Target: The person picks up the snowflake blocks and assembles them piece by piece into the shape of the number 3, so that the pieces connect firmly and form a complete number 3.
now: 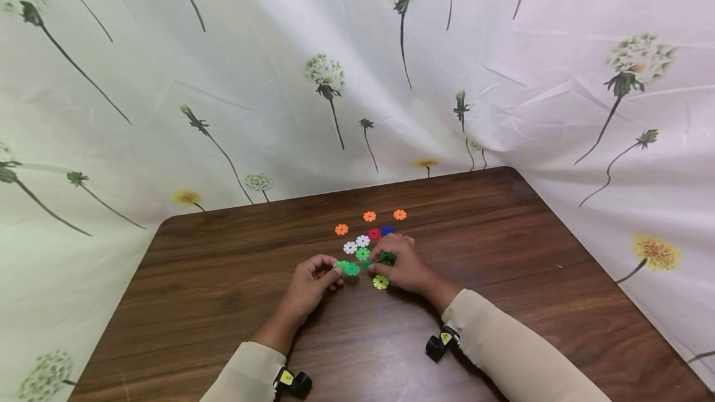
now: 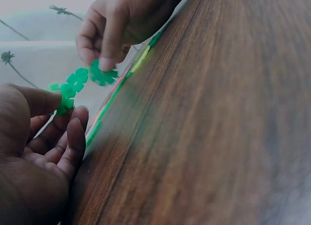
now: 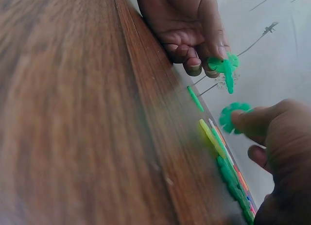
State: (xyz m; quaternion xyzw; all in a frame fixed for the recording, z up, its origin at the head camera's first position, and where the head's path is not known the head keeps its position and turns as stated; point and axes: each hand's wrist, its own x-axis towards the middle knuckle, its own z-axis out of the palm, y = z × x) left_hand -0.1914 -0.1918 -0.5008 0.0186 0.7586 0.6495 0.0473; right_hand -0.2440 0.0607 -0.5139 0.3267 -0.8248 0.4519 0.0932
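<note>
My left hand (image 1: 313, 281) pinches a small joined piece of green notched plastic discs (image 2: 70, 91) between thumb and fingers. In the right wrist view, one disc of that piece stands crosswise to the other. Opposite it, my right hand (image 1: 404, 262) pinches a single green notched disc (image 3: 233, 117) by its edge. A short gap separates the two held pieces in both wrist views. Beneath and beside the right hand lie a yellow-green disc (image 1: 381, 281) and a light green disc (image 1: 362, 254); the hand partly covers other discs there.
Beyond the hands, white discs (image 1: 350, 247), a red disc (image 1: 374, 234), a blue disc (image 1: 388, 230) and orange discs (image 1: 341, 229) lie flat on the brown wooden table (image 1: 223, 303). A flower-printed white cloth (image 1: 268, 110) hangs behind the table's far edge.
</note>
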